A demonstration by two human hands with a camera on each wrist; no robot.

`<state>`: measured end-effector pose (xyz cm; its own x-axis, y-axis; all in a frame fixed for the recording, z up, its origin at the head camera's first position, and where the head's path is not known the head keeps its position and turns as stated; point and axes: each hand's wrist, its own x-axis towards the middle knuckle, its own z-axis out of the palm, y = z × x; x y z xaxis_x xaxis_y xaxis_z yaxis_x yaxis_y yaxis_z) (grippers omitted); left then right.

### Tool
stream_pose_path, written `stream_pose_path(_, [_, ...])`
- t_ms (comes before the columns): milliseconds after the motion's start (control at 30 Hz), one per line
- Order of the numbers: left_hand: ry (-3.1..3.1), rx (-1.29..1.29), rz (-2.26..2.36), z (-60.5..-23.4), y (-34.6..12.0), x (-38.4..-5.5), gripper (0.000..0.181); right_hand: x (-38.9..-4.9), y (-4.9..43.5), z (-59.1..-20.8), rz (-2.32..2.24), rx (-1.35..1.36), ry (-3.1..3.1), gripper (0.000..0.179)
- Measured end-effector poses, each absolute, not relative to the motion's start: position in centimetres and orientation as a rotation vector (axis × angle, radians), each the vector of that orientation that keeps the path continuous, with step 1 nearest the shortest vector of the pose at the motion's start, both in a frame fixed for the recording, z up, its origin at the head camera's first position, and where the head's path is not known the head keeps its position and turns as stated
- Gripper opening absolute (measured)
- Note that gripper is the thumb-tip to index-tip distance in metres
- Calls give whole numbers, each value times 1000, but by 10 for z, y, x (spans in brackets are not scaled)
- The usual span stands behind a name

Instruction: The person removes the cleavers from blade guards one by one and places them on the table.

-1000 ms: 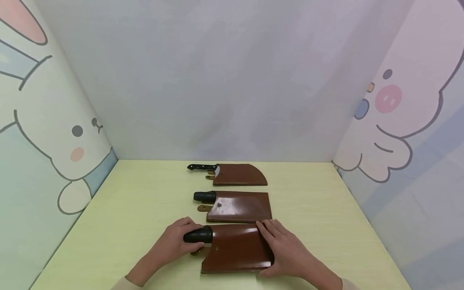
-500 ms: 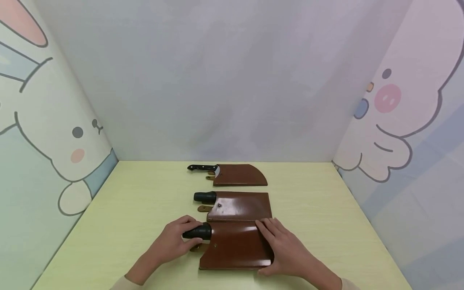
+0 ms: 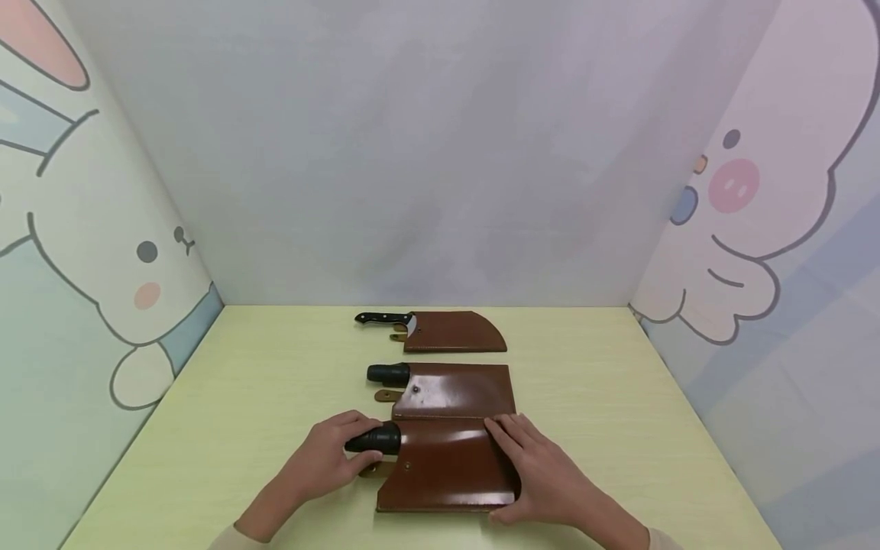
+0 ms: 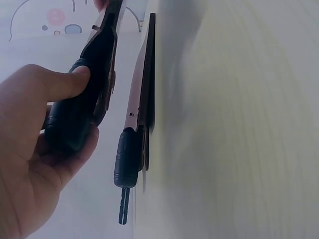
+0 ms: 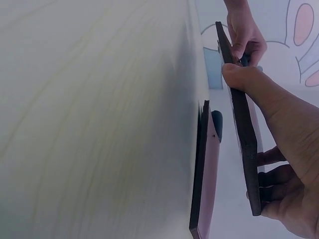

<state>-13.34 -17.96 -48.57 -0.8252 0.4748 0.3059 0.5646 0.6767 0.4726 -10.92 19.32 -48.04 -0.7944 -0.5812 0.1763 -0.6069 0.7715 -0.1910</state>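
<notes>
Nearest me is a cleaver in a glossy brown sheath [image 3: 447, 470], lying flat in the air above the table. My left hand [image 3: 333, 457] grips its black handle [image 4: 75, 117], thumb on one side and fingers on the other. At the other end my right hand [image 3: 543, 477] holds the sheath's right edge between thumb and fingers. The sheath hides the blade. A brown strap [image 3: 374, 470] sticks out below the handle. Just beyond lies a second cleaver in a brown sheath [image 3: 457, 389], on the table; in the head view the held sheath's far edge meets its near edge.
A third sheathed knife [image 3: 454, 331], with a riveted black handle and a curved tip end, lies farthest back. The pale yellow table [image 3: 584, 374] ends at a grey back wall [image 3: 426, 191]. Side walls carry cartoon animals.
The held cleaver and both hands have shifted slightly up in the head view, toward the second cleaver, mostly in the first half second. Since then they are nearly still.
</notes>
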Motion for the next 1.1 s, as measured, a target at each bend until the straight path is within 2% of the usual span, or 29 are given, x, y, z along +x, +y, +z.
stream_pose_path(767, [-2654, -870, -1006, -492, -191, -138, 36, -113, 201, -478, 440, 973, -2909, 120])
stream_pose_path(1100, [-2657, -867, -957, -491, -196, -140, 33, -112, 204, -476, 451, 954, -2904, 119])
